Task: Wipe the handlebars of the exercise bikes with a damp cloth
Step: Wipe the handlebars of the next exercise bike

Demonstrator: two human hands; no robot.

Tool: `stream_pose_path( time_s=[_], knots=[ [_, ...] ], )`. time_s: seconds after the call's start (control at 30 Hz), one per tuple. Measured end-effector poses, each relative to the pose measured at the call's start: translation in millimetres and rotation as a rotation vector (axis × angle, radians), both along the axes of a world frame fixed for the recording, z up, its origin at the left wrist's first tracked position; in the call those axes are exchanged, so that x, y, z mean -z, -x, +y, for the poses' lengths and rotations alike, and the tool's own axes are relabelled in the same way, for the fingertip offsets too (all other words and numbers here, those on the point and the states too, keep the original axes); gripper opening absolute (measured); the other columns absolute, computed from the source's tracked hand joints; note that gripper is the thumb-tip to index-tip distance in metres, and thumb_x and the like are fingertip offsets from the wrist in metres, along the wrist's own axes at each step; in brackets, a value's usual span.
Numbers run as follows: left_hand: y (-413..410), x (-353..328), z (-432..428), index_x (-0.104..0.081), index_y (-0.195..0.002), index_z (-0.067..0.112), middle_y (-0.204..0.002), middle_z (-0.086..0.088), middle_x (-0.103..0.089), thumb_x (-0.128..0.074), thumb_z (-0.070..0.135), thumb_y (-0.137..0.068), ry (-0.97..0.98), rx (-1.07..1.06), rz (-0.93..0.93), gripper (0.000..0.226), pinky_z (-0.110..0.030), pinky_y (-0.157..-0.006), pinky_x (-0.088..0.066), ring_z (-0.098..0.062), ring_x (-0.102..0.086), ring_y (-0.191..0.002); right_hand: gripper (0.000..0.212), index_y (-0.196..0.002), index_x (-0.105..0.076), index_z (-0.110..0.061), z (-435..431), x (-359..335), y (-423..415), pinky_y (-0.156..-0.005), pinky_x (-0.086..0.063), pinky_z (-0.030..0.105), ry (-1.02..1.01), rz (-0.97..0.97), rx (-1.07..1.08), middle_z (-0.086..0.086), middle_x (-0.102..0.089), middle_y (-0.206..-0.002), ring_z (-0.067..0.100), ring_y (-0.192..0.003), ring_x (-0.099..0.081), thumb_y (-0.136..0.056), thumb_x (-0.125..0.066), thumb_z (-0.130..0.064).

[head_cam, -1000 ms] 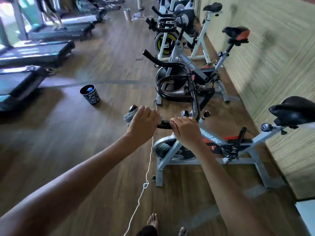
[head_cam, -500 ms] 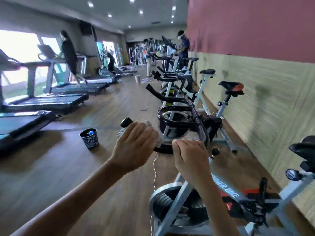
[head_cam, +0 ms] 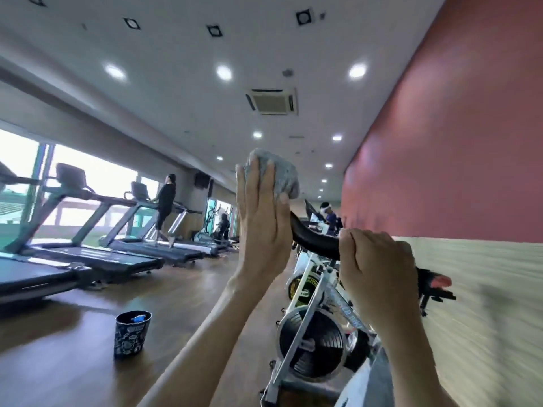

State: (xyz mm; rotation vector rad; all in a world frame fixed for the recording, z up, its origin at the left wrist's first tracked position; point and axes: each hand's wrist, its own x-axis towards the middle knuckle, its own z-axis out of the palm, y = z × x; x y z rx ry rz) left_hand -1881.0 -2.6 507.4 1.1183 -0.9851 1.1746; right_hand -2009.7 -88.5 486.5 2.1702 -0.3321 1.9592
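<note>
A grey cloth (head_cam: 276,174) is wrapped over the upturned end of the black handlebar (head_cam: 314,240) of the nearest white exercise bike (head_cam: 311,342). My left hand (head_cam: 261,218) holds the cloth against that end, fingers pointing up and thumb on the cloth's right side. My right hand (head_cam: 379,268) grips the handlebar lower down, to the right of the left hand. The bar's tip is hidden under the cloth.
A dark patterned bucket (head_cam: 132,333) stands on the wooden floor to the left. More bikes (head_cam: 302,286) line the right wall behind the nearest one. Treadmills (head_cam: 88,259) run along the left windows, a person walking on one. Another person stands by the far bikes.
The view has tilted upward from the floor to the ceiling. My left hand has slid with the cloth along the handlebar to its upturned end; my right hand keeps its grip.
</note>
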Motion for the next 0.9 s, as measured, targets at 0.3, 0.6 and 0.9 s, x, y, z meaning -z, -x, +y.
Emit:
stream_pose_path(
  time_s=[0.3,0.6,0.9],
  knots=[
    [-12,4,-5,-0.032,-0.147,0.023,-0.16,0.004,-0.016,-0.027,0.029,-0.1,0.035,0.138,-0.108,0.047,-0.041,-0.124,-0.002,-0.021,0.001,-0.151,0.034,-0.063,-0.036,-0.026,-4,-2,-1,-0.067,-0.035,0.037,0.036,-0.003,-0.011,-0.015,-0.023,-0.052,0.018,-0.055,-0.035,-0.097,-0.027,-0.03],
    [8,19,-26,-0.013,-0.154,0.016,-0.164,0.003,0.001,-0.027,0.024,-0.102,0.083,0.181,-0.039,0.054,-0.035,-0.123,0.002,-0.022,0.009,-0.151,0.031,-0.066,-0.035,-0.028,-6,-1,-1,-0.066,-0.028,0.033,0.072,-0.004,-0.021,-0.017,-0.024,-0.054,0.016,-0.057,-0.036,-0.097,-0.028,-0.029],
    [39,25,-40,0.002,-0.155,0.015,-0.163,0.005,0.016,-0.025,0.024,-0.105,0.252,0.482,0.13,0.058,-0.018,-0.12,-0.001,-0.006,0.011,-0.149,0.035,-0.064,-0.03,-0.032,-10,-1,7,-0.06,-0.022,0.03,0.014,0.163,-0.079,-0.007,-0.038,-0.054,0.004,-0.059,-0.039,-0.097,-0.022,-0.041]
  ],
)
